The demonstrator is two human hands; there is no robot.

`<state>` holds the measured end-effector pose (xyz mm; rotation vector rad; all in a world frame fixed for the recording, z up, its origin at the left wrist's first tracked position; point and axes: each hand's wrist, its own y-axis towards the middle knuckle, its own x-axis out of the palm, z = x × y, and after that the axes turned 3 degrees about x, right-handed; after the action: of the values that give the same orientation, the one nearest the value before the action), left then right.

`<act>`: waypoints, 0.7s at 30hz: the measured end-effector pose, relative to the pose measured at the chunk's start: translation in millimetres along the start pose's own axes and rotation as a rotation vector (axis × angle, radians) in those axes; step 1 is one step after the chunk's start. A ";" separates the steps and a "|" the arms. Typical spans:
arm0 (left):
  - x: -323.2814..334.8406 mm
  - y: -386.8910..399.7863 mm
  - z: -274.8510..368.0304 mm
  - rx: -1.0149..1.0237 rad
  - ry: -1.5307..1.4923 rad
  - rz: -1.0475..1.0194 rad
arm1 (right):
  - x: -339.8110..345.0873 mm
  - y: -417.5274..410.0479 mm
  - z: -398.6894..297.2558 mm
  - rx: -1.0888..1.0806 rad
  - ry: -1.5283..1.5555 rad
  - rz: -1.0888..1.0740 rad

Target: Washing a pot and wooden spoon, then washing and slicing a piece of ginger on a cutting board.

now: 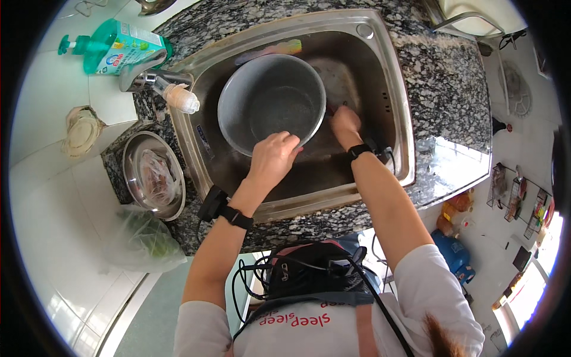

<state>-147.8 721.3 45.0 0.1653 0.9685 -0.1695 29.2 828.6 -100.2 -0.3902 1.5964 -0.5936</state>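
Observation:
A round grey metal pot [272, 107] sits tilted in the stainless steel sink [405, 120], its open mouth facing me. My left hand [274, 156] grips the pot's near rim, thumb and fingers on either side of it. Beside the pot's right outer wall is my right hand [345, 122], bent low in the sink. Its fingertips are partly hidden, and I cannot tell whether they hold something. Behind the pot lies a multicoloured cloth or sponge [270, 51], partly covered by the pot. The inside of the pot looks bare.
A chrome faucet [145, 80] with a wrapped spout [180, 98] reaches over the sink's left edge. Behind it stands a green pump bottle [129, 47]. A steel bowl [129, 165] holds a plastic-wrapped item [158, 178]; a bag of greens [151, 243] lies nearer me. Speckled granite counter [446, 93] surrounds the sink.

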 end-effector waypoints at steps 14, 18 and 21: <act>-16.1 9.9 9.2 -0.473 -0.955 -0.016 | -115.6 -120.7 -58.3 -0.450 1.074 -0.204; -40.9 10.2 -1.0 -0.701 -1.186 -0.170 | -122.8 -134.3 -80.0 -0.334 1.283 -0.430; -48.8 -3.9 -3.7 -0.553 -1.236 -0.159 | -132.6 -124.2 -94.8 -0.426 1.487 -0.396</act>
<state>-178.7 721.7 83.2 -0.4936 -0.2319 -0.1100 -60.8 818.4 83.7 -0.6469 3.1411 -0.9265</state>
